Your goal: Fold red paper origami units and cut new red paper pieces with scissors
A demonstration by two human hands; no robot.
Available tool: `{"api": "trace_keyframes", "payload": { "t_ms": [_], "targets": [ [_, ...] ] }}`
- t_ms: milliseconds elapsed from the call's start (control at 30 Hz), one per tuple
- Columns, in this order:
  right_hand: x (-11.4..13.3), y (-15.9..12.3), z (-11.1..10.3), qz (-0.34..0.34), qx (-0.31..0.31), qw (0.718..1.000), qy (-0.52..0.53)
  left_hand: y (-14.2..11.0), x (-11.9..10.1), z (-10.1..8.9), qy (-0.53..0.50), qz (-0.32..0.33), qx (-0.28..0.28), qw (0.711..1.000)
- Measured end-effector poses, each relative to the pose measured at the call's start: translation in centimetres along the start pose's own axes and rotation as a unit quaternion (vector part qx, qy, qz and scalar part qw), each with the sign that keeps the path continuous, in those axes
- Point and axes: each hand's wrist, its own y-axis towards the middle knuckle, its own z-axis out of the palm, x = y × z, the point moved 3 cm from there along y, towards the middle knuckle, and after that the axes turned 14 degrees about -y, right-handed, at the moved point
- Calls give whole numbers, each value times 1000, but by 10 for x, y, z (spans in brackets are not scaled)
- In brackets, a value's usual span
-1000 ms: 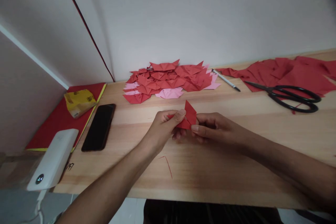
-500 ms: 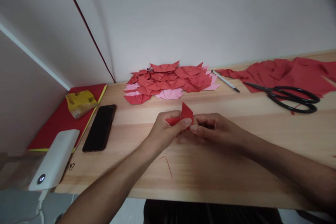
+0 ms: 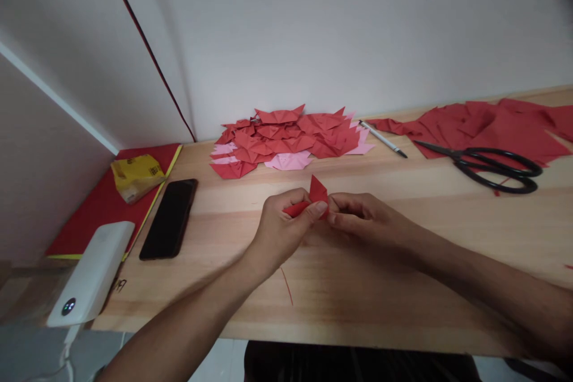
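A small folded piece of red paper [image 3: 318, 190] is held above the middle of the wooden table [image 3: 358, 316], one point sticking up. My left hand [image 3: 290, 215] pinches it between thumb and fingers, and another red flap shows beside that thumb. Thumb and forefinger of my right hand [image 3: 358, 215] are closed at the paper's right edge; its lower part is hidden by the fingers. Beyond the hands lies a heap of folded red paper pieces [image 3: 286, 137], with pink folded pieces [image 3: 289, 160] among them.
Black-handled scissors [image 3: 487, 167] and crumpled red paper sheets [image 3: 487, 125] lie at the right, a pen [image 3: 382, 139] beside them. At the left are a phone [image 3: 169, 221], a white power bank [image 3: 94, 274] with a cable, and a yellow packet [image 3: 138, 178] on a red folder [image 3: 80, 212].
Both hands stay in nearly the same place. The red paper has turned slightly in the fingers, and its left flap now tilts upward a little more.
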Motion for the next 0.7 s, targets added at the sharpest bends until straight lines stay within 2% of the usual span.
{"api": "trace_keyframes", "payload": {
  "t_ms": [100, 200, 333, 467, 567, 700],
  "targets": [
    [0, 1, -2, -12, 35, 999, 4, 3, 6, -2, -78, -53, 7, 995],
    [1, 1, -3, -24, 48, 999, 9, 5, 11, -3, -135, -77, 6, 988],
    [1, 2, -1, -6, 40, 999, 20, 4, 12, -2, -125, -82, 4, 989],
    [1, 2, 1, 21, 14, 1000, 5, 0, 1, 0, 38, 15, -9, 999],
    [1, 1, 1, 29, -5, 999, -13, -5, -6, 3, 166, 105, -7, 980],
    [1, -1, 1, 31, -23, 998, -50, -11, -9, 8, 248, 186, 4, 951]
  ]
}}
